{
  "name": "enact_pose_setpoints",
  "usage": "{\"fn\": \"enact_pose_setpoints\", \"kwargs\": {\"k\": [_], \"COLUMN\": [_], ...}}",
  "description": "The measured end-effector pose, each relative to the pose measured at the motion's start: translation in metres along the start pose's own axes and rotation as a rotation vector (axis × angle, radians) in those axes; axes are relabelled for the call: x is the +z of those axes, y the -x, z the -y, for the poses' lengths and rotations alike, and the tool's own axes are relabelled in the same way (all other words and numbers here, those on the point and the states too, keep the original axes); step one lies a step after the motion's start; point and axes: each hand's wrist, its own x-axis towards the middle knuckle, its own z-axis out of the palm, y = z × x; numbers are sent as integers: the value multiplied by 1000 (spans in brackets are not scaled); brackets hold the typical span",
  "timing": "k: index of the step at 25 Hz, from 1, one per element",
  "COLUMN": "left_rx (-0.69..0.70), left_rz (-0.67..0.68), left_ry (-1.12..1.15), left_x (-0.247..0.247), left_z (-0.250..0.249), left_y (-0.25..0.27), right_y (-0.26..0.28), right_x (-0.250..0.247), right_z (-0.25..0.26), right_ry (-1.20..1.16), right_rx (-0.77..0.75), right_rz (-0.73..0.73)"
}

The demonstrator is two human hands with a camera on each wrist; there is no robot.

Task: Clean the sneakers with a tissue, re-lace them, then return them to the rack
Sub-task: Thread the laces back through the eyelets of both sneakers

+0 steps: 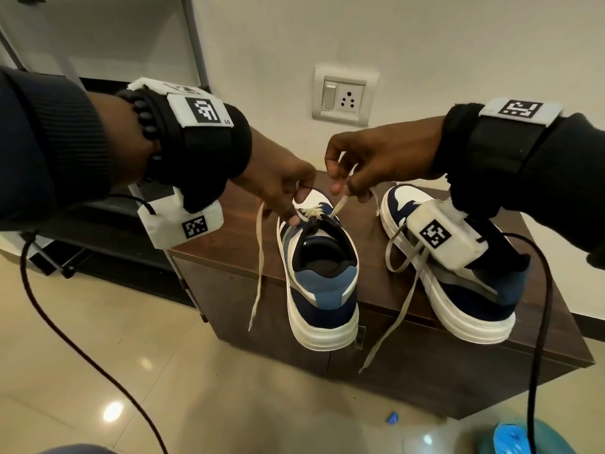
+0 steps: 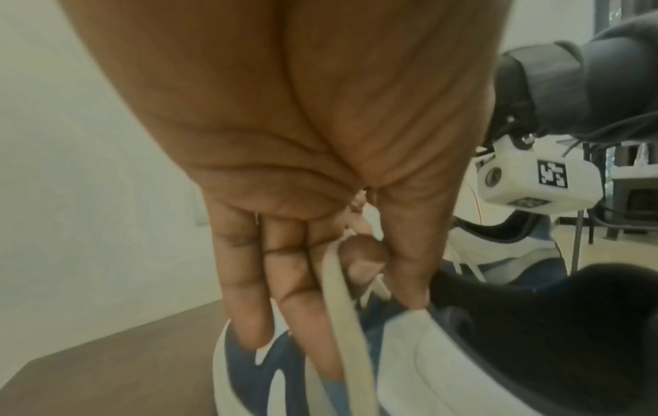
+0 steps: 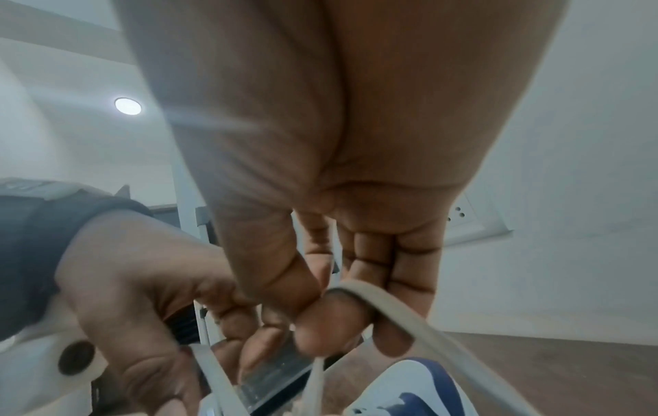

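While both white, navy and light-blue low-top sneakers are sitting on the dark brown wooden tabletop (image 1: 229, 231), a person is working the cream flat shoelace (image 1: 339, 204) of the left-hand sneaker (image 1: 322, 283) near its top eyelets. The left hand (image 1: 278, 185) is coming in from 9 o'clock, its fingers (image 2: 295, 281) curled against the sneaker's upper edge with one lace strand (image 2: 342, 309) running between them, while the thumb is pressing on the white collar. The right hand (image 1: 376, 158) is reaching in from 3 o'clock, its thumb and forefinger clamped on the other lace end, which is looping over the forefinger (image 3: 331, 315) in the right wrist view. A loose length of the same lace is dangling off the tabletop's front edge at 7 o'clock from the shoe.

The second sneaker (image 1: 458, 290) is standing just beside the first at 3 o'clock, its grey lace (image 1: 402, 257) slack and trailing over the edge, apparently not yet tied. The black metal shoe rack (image 1: 108, 208) is waiting at 9 o'clock, beside the tabletop; no tissue is in view.

The step in hand appears to be re-lacing, well past cleaning. The next move likely calls for drawing both strands taut and evenly, then crossing them into a knot without pulling the shoe off the front edge.
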Motion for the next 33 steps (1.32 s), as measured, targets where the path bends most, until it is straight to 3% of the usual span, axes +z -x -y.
{"fn": "enact_pose_setpoints", "kwargs": {"k": [7,11,14,17,19,24,33], "left_rx": [243,109,30,-67,-96,-144,-134], "left_rz": [-116,-167,-169,-143,-147,-90,52], "left_ry": [-233,-578,-498,-156,-71,-115,12], "left_x": [-23,-19,-20,-26,-27,-20,-2], "left_z": [-17,-16,-13,-12,-11,-15,-10], "left_y": [6,-2,-8,-5,-4,-6,-10], "right_y": [7,7,6,11,9,-10,-15], "right_x": [-31,-37,-25,-3,14,39,45], "right_z": [17,20,24,25,22,14,-1], "right_ry": [158,118,225,195,344,556,-199], "right_rx": [-105,-249,-340,-305,-259,-152,-130], "right_rz": [-316,-467,-603,-336,-204,-206,15]}}
